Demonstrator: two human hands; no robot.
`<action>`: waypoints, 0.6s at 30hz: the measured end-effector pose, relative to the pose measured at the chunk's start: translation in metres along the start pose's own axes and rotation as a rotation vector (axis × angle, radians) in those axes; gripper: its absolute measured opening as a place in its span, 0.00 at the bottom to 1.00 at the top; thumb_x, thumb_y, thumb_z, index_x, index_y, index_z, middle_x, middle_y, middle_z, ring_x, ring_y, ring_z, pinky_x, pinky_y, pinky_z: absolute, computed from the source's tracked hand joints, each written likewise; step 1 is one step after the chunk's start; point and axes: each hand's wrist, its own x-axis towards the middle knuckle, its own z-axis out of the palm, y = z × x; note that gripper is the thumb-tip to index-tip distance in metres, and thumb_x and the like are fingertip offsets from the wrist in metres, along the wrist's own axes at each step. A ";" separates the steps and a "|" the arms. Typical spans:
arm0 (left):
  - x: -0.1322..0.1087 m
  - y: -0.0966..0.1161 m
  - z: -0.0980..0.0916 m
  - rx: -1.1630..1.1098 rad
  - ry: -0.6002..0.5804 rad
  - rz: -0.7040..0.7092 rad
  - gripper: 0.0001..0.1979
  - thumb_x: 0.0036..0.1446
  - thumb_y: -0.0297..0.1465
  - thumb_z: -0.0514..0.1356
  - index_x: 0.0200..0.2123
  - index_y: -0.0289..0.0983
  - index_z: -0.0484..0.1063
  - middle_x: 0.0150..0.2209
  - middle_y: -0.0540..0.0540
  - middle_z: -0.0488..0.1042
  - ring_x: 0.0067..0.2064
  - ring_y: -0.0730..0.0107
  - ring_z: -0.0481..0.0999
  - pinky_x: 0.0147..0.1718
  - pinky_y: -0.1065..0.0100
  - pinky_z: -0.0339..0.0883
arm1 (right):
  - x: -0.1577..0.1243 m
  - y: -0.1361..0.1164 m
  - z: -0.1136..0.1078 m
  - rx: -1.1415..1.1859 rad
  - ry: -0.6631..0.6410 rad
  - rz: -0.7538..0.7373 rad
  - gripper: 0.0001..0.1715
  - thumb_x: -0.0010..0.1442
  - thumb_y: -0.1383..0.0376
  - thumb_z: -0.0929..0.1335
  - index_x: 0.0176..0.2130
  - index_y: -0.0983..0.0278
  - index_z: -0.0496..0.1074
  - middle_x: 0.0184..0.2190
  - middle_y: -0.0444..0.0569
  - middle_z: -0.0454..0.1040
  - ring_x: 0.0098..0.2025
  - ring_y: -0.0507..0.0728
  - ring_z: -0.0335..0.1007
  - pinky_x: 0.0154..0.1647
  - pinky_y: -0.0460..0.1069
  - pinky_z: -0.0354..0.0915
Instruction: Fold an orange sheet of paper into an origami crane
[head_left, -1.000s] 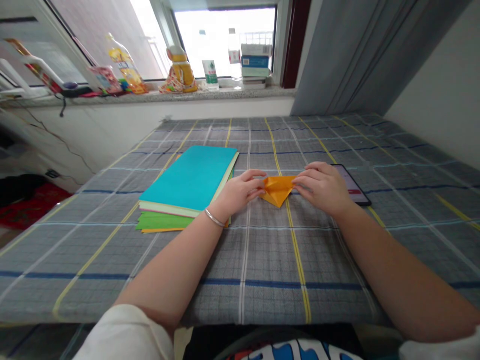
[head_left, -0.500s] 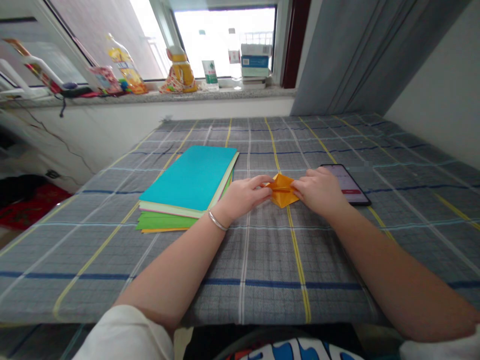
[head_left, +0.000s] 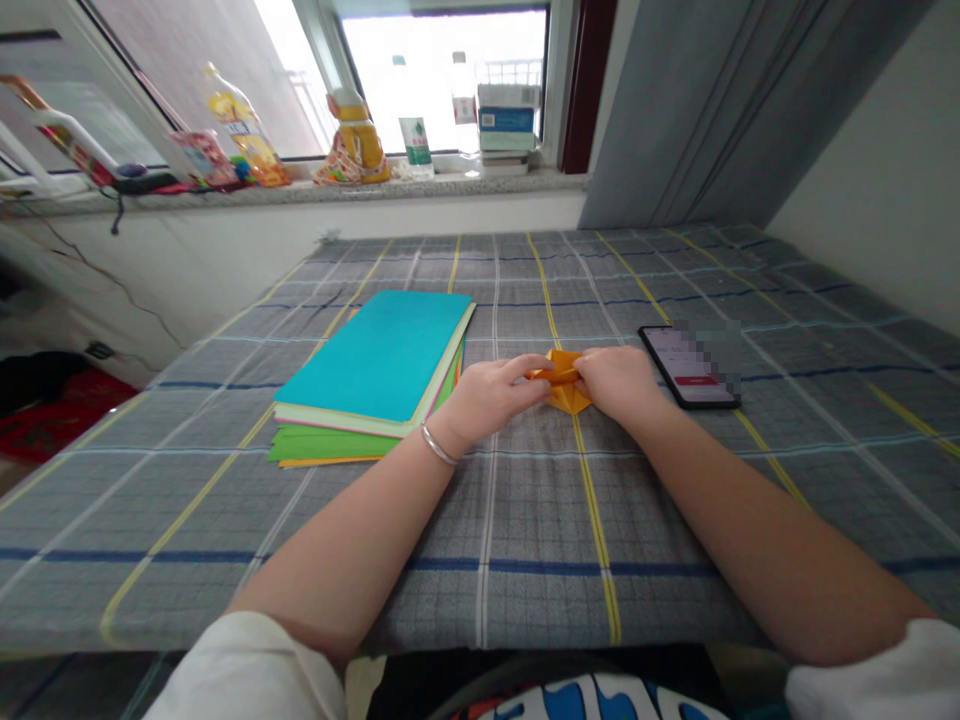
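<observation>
A small folded orange paper (head_left: 571,396) lies on the checked cloth between my two hands, its lower point toward me. My left hand (head_left: 499,395), with a silver bangle at the wrist, pinches the paper's left corner. The fingers of my right hand (head_left: 619,385) grip its upper right side and cover that part. A raised flap shows between the fingertips. Just right of my right hand is a black-edged phone (head_left: 690,368), lying face up with its screen lit.
Left of my left hand sits a stack of coloured paper (head_left: 379,355), blue on top with green and orange below. The grey checked cloth (head_left: 540,500) covers the table. Bottles, a tube and boxes stand on the windowsill (head_left: 450,184) behind.
My right hand has moved left and inward along the orange paper, away from the phone, which now shows more fully. The paper's upper part is folded differently. My left hand has barely shifted.
</observation>
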 end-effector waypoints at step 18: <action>-0.002 -0.011 0.001 -0.142 -0.018 -0.022 0.11 0.67 0.30 0.51 0.39 0.37 0.73 0.54 0.43 0.70 0.48 0.70 0.76 0.47 0.69 0.71 | 0.005 0.001 0.015 -0.103 0.162 -0.148 0.14 0.59 0.71 0.66 0.24 0.61 0.72 0.27 0.50 0.78 0.33 0.59 0.69 0.39 0.55 0.56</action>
